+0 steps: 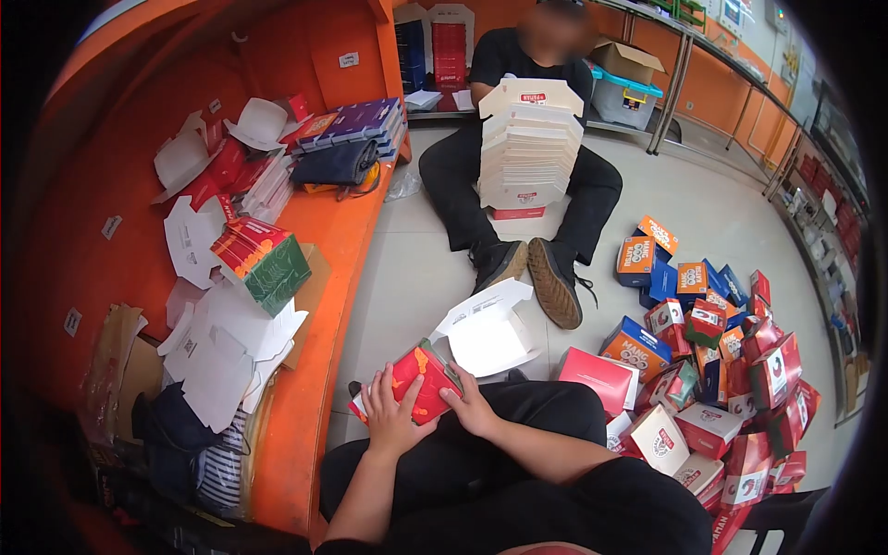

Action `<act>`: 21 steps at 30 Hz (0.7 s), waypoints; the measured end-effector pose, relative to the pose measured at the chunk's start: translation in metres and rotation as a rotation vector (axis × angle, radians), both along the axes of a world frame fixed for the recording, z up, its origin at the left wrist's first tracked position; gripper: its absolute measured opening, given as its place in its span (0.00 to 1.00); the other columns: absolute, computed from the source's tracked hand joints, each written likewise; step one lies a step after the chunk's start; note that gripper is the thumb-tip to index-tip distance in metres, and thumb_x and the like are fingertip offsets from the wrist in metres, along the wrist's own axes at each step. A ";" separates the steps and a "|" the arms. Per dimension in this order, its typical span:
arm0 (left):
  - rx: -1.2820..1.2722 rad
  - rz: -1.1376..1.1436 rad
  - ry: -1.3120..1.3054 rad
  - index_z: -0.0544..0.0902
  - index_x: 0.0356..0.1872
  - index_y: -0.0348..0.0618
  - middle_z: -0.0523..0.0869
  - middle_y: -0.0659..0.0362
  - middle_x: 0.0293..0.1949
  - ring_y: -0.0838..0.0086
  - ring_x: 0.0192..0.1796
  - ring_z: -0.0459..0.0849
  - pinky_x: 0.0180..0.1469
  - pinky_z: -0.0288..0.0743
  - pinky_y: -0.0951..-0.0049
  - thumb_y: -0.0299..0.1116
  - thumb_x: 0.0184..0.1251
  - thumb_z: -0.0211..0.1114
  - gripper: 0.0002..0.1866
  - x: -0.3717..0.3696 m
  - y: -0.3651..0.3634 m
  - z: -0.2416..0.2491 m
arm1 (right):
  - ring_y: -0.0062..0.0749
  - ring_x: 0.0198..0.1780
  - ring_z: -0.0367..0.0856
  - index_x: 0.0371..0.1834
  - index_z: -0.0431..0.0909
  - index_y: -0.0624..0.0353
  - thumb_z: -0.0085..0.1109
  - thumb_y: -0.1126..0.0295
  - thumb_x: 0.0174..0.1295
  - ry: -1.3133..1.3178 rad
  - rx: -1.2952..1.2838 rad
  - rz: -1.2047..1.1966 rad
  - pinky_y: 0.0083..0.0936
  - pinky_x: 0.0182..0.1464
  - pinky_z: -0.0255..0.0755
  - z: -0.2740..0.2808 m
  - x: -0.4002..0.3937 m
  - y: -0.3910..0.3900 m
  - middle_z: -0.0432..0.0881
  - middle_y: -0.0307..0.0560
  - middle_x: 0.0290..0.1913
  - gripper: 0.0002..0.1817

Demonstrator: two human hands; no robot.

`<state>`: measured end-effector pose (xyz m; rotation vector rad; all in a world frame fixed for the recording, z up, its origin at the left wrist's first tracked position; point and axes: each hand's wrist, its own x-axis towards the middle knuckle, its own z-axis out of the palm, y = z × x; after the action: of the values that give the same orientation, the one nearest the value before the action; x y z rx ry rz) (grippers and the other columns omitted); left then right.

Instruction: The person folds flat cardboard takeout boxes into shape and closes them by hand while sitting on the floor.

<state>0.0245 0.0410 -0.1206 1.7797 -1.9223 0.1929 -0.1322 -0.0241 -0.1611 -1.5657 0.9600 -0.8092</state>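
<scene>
A red cardboard box [413,373] with an orange pattern and a bit of green at its upper edge is held above my lap. My left hand [396,412] lies over its near left part, fingers along the red surface, gripping it. On the right edge of the same box is my right hand [475,407], its thumb on top and its other fingers partly hidden. Just beyond, an open box [490,340] shows its white inside and raised lid flap, close to my right hand.
On the right floor lies a pile of red, blue and orange boxes [708,425]. Opposite sits a person [527,65] behind a tall stack of flat cartons [529,148]. An orange shelf [356,250] at left bears white cartons, a red-green box [264,264] and a dark pouch [335,164].
</scene>
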 end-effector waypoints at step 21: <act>0.008 -0.024 0.040 0.64 0.63 0.60 0.56 0.41 0.66 0.43 0.66 0.56 0.61 0.49 0.36 0.51 0.34 0.74 0.46 0.005 0.001 -0.001 | 0.49 0.64 0.60 0.64 0.54 0.65 0.60 0.55 0.58 -0.054 0.018 0.002 0.35 0.64 0.57 0.000 0.000 -0.005 0.60 0.65 0.61 0.38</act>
<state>0.0290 0.0416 -0.1215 1.7511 -1.9183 0.1408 -0.1323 -0.0287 -0.1615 -1.5212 0.9244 -0.8354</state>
